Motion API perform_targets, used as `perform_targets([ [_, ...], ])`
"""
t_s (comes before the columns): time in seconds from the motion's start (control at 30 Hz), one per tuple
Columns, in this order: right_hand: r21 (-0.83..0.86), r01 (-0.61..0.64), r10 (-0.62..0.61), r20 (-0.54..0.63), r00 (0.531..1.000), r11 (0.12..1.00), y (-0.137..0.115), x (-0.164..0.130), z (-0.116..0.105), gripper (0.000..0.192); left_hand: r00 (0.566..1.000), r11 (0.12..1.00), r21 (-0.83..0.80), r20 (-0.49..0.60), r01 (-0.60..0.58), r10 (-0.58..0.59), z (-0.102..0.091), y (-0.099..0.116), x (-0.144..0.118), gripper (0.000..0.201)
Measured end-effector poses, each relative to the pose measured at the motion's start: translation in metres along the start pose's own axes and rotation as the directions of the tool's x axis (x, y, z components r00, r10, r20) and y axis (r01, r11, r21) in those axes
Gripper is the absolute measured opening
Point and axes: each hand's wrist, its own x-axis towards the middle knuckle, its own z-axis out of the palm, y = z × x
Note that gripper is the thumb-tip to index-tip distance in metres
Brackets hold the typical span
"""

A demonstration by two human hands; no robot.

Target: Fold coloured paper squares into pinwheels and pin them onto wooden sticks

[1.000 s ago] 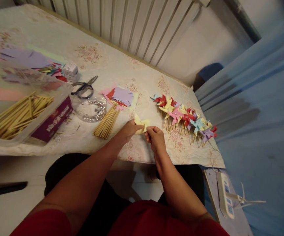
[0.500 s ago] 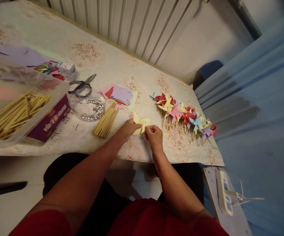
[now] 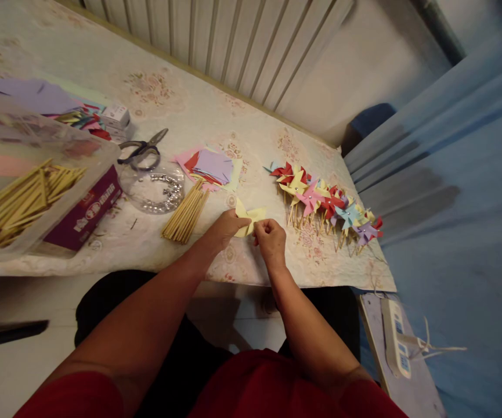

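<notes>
Between my hands, above the table's front edge, is a yellow paper pinwheel with folded blades. My left hand grips it from the left, thumb pressed over its middle. At the pinwheel's right side my right hand is closed, thumb and fingertips pinched together against the paper; whether a small part sits in that pinch I cannot tell. Ahead of my left hand lie a bundle of thin wooden sticks and a stack of coloured paper squares.
Finished pinwheels on sticks stand in rows at right. Scissors lie behind a clear round dish of shiny small parts. A plastic box of sticks fills the left. A power strip rests beside the table, near a blue curtain.
The view has shifted very slightly. Both hands stay at the yellow pinwheel with almost the same grip; my right hand has moved a touch left and up.
</notes>
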Motion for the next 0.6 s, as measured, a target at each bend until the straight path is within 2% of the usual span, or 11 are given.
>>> perform_targets([
  [0.33,0.019,-0.010,0.010,0.013,1.000,1.000,0.002,0.002,0.001,0.019,1.000,0.999,0.031,0.006,-0.019,0.019,-0.006,-0.011,0.008,0.018],
  [0.6,0.013,-0.007,0.007,-0.001,1.000,1.000,0.003,0.003,0.004,0.019,0.997,0.998,-0.007,0.042,-0.060,0.061,-0.004,-0.008,0.008,0.020],
])
